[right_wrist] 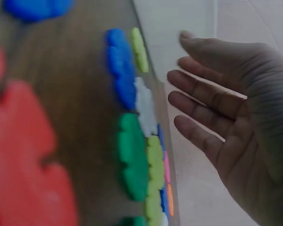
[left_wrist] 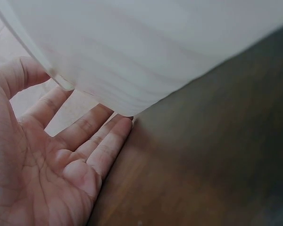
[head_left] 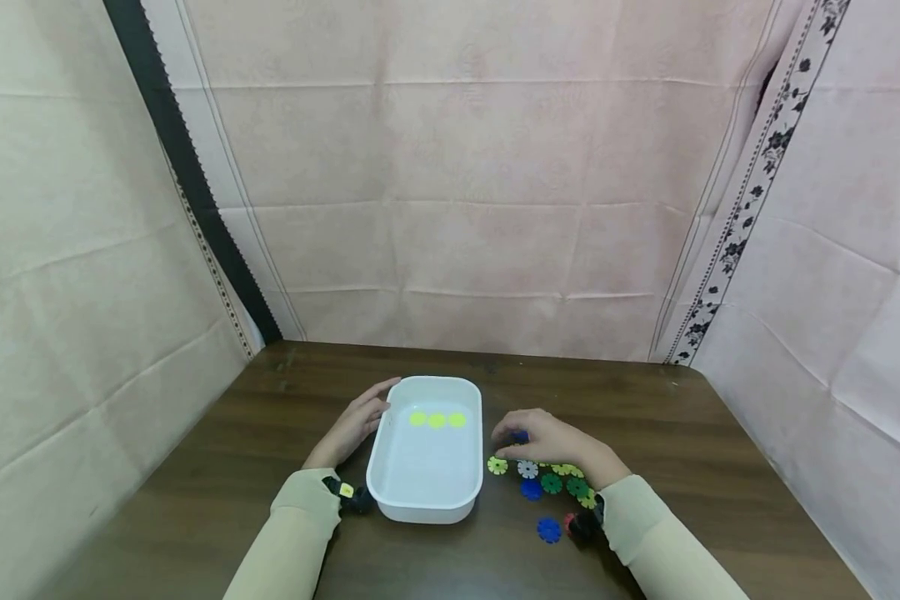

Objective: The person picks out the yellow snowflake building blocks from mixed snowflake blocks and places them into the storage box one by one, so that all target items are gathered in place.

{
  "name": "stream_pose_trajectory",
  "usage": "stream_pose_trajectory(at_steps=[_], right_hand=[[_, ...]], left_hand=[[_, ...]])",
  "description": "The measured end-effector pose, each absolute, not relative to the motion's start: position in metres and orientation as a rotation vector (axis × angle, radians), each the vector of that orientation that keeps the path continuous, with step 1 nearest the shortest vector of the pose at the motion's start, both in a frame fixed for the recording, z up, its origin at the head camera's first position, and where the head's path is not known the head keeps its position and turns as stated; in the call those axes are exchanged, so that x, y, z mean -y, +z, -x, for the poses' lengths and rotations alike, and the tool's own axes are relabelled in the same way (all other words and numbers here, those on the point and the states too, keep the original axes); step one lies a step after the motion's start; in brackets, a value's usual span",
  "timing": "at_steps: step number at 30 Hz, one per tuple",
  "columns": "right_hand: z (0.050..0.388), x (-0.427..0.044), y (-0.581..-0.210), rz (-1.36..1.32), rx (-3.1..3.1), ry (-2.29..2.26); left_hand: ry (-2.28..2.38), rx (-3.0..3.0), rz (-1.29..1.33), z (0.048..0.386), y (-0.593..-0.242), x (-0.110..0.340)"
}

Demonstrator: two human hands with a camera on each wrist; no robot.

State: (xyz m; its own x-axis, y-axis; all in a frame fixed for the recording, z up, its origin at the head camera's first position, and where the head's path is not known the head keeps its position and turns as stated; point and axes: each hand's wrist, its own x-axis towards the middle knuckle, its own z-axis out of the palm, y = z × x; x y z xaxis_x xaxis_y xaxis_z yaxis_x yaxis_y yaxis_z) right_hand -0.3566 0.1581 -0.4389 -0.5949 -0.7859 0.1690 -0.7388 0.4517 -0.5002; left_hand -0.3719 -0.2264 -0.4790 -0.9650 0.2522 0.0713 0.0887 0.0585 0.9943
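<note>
A white rectangular tub stands on the table, with three yellow-green round pieces in a row across its far part. My left hand is at the tub's left side, fingers extended along its far-left rim. In the left wrist view, the thumb and fingertips of that hand meet the tub's edge and corner. To the right of the tub, my right hand hovers over a group of notched plastic discs. Its fingers are loosely bent and spread, with nothing held between them in the right wrist view.
Several flower-shaped discs lie right of the tub, including a yellow-green disc, a white disc and a green disc. Nearer lie a blue disc and a red disc. Cloth hangings enclose the wooden table.
</note>
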Motion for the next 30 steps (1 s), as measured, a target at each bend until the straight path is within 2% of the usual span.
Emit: stream_pose_trajectory(at_steps=[19, 30], right_hand=[[0.3512, -0.153, -0.4449, 1.226, -2.648, -0.661], [0.3526, -0.1543, -0.4492, 1.245, -2.654, -0.668]], left_hand=[[2.035, -2.187, -0.323, 0.3689, -0.4758, 0.2262], [2.041, -2.193, -0.291, 0.3705, -0.4779, 0.2254]])
